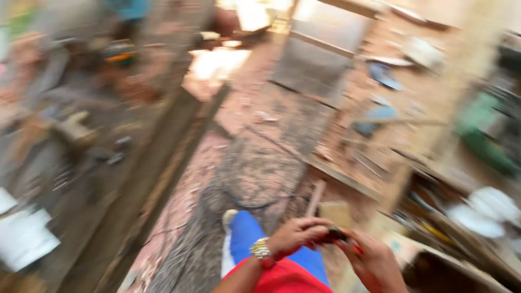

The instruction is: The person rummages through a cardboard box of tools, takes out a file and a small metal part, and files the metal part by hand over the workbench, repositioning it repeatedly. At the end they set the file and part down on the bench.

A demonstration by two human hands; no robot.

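The whole view is blurred by motion. At the bottom centre, my left hand, with a metal watch on its wrist, pinches a small dark object. My right hand meets it from the right, fingertips touching the same object. Something small and red shows by the right fingers; I cannot tell what it is. Below the hands are my blue trouser leg and a light shoe.
A long cluttered workbench runs along the left, with white sheets at its near end. A black cable loops over the dusty floor. A wooden frame leans ahead. To the right stands a bench with a green tool and white objects.
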